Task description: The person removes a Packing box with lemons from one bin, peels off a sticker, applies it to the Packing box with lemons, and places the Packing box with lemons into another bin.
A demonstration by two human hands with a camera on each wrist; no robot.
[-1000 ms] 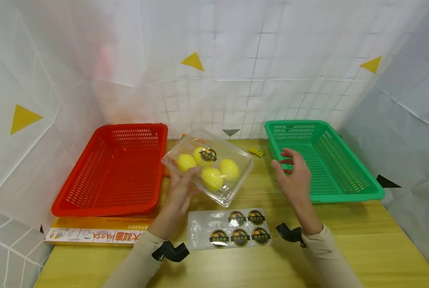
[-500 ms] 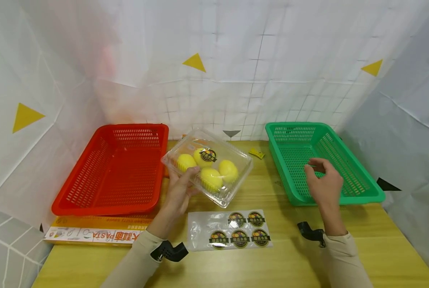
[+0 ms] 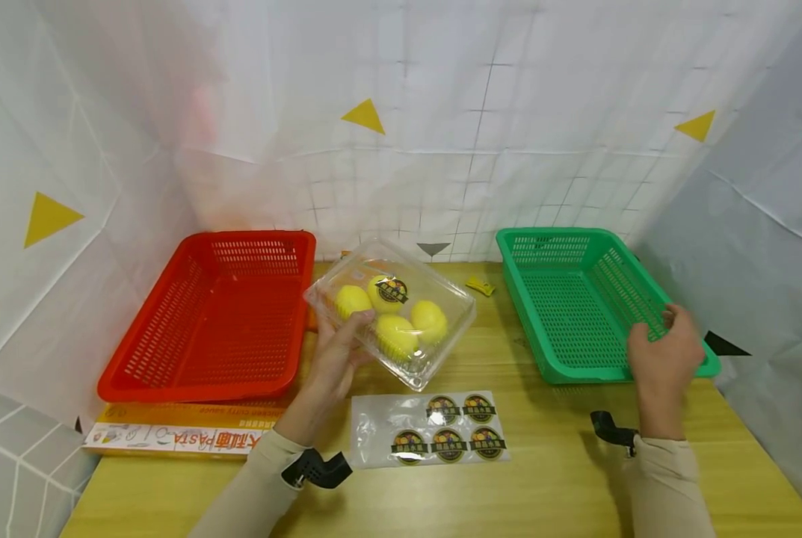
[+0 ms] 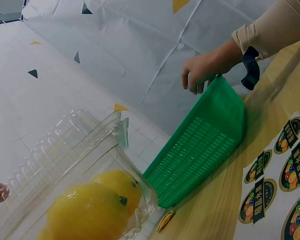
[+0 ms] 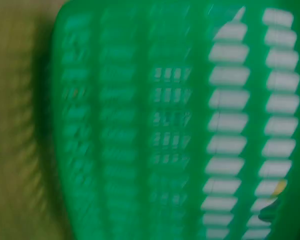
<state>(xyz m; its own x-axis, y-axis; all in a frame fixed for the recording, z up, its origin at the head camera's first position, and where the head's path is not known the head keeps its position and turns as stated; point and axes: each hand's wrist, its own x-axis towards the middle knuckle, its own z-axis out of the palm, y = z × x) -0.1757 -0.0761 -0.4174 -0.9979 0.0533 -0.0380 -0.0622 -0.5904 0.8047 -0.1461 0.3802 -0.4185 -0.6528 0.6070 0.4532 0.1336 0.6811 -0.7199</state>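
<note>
My left hand (image 3: 336,359) grips the lower left side of a clear plastic fruit box (image 3: 434,278), thumb on top, and holds it tilted over the table. Several yellow lemons (image 3: 429,321) show through it, and a dark round fruit label (image 3: 392,290) is on its lid. Over the near right corner of the green basket (image 3: 555,371), my right hand (image 3: 670,355) hangs with loosely bent fingers and nothing visible in them. The left wrist view puts those fingers right at the basket's rim. Blurred green slats fill most of the right wrist view.
A sheet of labels (image 3: 380,430) lies in front of the box. At left, a red basket (image 3: 192,394) stands behind a pasta box (image 3: 152,439) and a curry sauce box (image 3: 172,413). A small yellow packet (image 3: 480,286) lies near the back wall.
My right hand has moved right, from the green basket's left side across to its near right corner. The left hand and the fruit box have stayed almost still.
</note>
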